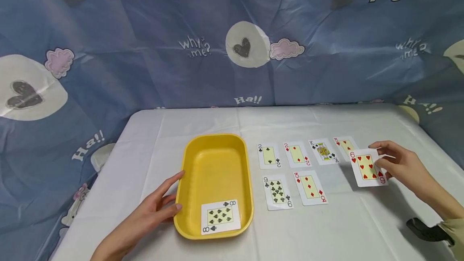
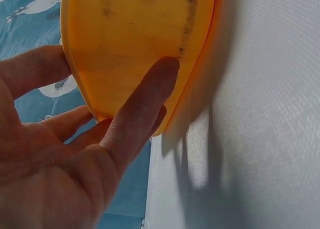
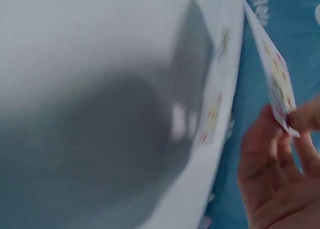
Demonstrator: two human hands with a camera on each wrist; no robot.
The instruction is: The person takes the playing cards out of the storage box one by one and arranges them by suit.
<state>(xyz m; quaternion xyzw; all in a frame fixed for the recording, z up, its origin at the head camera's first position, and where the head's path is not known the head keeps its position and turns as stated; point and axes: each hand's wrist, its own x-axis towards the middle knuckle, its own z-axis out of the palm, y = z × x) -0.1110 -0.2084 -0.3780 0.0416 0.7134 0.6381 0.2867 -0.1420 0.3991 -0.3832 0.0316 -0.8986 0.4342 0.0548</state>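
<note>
At the right, my right hand [image 1: 402,164] pinches a six of hearts [image 1: 364,168] between thumb and fingers, raised above the table. The card appears nearly edge-on in the right wrist view. My left hand [image 1: 146,214] rests against the outer left side of a yellow tray [image 1: 179,196], fingers fairly straight. In the left wrist view its thumb [image 2: 145,99] lies along the tray's wall. Inside the tray, an eight of spades [image 1: 220,216] lies face up at the near end.
Right of the tray lie face-up cards: two of clubs [image 1: 269,156], two of diamonds [image 1: 297,154], a black king [image 1: 323,152], three of hearts [image 1: 344,143], nine of clubs [image 1: 277,192] and three of diamonds [image 1: 309,188]. A blue patterned cloth [image 1: 203,79] hangs behind the white table [image 1: 348,228].
</note>
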